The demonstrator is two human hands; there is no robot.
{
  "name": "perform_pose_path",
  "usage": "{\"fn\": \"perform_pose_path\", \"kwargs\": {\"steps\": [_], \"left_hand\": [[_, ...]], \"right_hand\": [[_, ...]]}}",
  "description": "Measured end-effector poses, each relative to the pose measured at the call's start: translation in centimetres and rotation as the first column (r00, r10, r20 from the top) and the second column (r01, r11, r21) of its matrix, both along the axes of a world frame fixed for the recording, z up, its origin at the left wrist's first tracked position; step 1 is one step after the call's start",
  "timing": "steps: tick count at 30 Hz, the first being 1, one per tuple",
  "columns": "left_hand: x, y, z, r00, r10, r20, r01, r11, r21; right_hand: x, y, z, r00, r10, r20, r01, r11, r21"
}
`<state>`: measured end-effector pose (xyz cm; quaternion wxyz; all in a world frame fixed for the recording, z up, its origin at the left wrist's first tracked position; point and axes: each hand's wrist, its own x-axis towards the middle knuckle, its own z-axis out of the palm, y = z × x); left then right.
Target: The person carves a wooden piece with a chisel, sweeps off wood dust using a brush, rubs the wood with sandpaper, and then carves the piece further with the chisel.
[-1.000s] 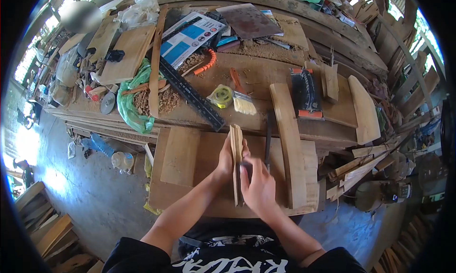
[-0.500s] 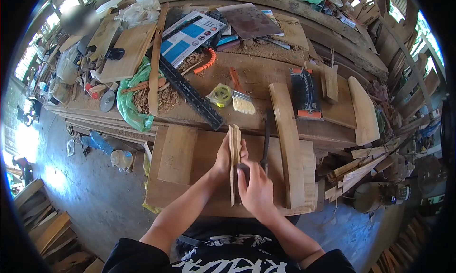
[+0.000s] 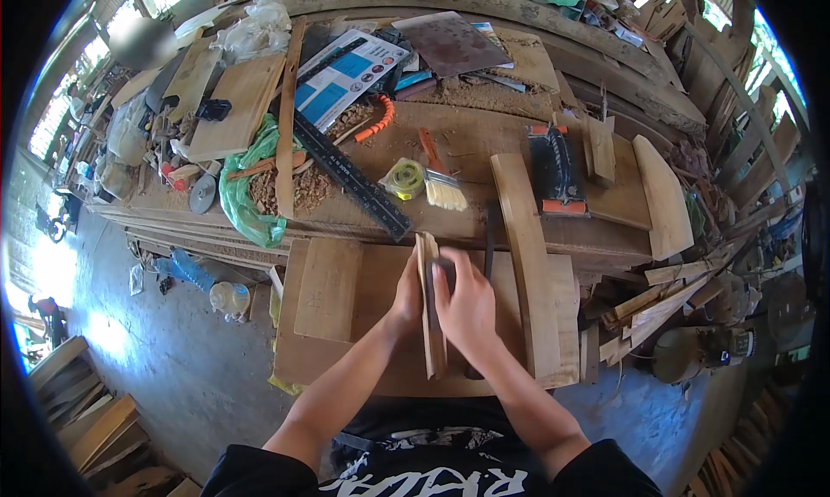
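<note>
My left hand [image 3: 406, 294] is closed around the far half of a narrow wooden strip [image 3: 429, 324], which stands on edge over the work board. My right hand [image 3: 465, 300] presses a small dark pad [image 3: 446, 270] to the strip's right side; fingers partly hide the pad, and its exact kind is unclear. Just right of that hand lies a long dark bar [image 3: 489, 237], its middle covered by the hand. Under both forearms is the wooden work board [image 3: 380, 359], with a flat wood block [image 3: 325, 289] at its left.
A curved wooden piece [image 3: 529, 263] lies right of my hands. Beyond them are a black ruler [image 3: 354, 177], a tape measure [image 3: 404, 179], a brush [image 3: 444, 185] and a black sanding holder [image 3: 558, 173]. A green bag [image 3: 251, 216] of shavings sits at the left.
My right hand has slid forward along the strip with the dark pad, away from my body. The left hand keeps its hold, and the view has shifted slightly.
</note>
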<state>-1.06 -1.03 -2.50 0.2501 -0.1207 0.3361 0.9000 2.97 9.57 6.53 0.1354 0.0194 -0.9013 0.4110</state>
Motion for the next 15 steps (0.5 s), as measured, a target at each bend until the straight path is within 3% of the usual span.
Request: {"fn": "perform_pose_path", "kwargs": {"steps": [4,5,8,9,10,12,15], "left_hand": [[-0.6,-0.7,0.2,0.981,-0.187,-0.059,0.196,0.937,0.289],[-0.2,-0.1,1.4,0.990,-0.139,0.026,0.130,0.968,0.214],[-0.1,0.3,1.4,0.995,-0.103,-0.012,0.104,0.993,0.052],[0.0,0.5,1.7,0.996,-0.087,-0.007,0.087,0.996,0.002],[0.0,0.6,2.0,0.998,-0.069,-0.003,0.069,0.996,-0.048],[0.3,0.9,2.5,0.999,-0.032,0.003,0.032,0.988,-0.148],[1.2,1.1,3.5,0.997,0.050,-0.050,-0.053,0.998,-0.045]], "right_hand": [[4.9,1.4,0.2,0.988,0.136,0.066,-0.135,0.990,-0.028],[5.4,1.9,0.4,0.982,0.165,0.095,-0.162,0.986,-0.038],[4.6,3.1,1.2,0.971,0.221,0.088,-0.203,0.964,-0.172],[3.8,3.1,1.7,0.980,0.196,0.023,-0.183,0.946,-0.266],[3.2,3.5,2.3,0.981,0.170,0.096,-0.145,0.964,-0.222],[1.7,3.8,2.7,0.983,0.115,0.140,-0.061,0.938,-0.340],[-0.5,4.4,2.3,0.989,0.113,0.097,-0.036,0.814,-0.580]]}}
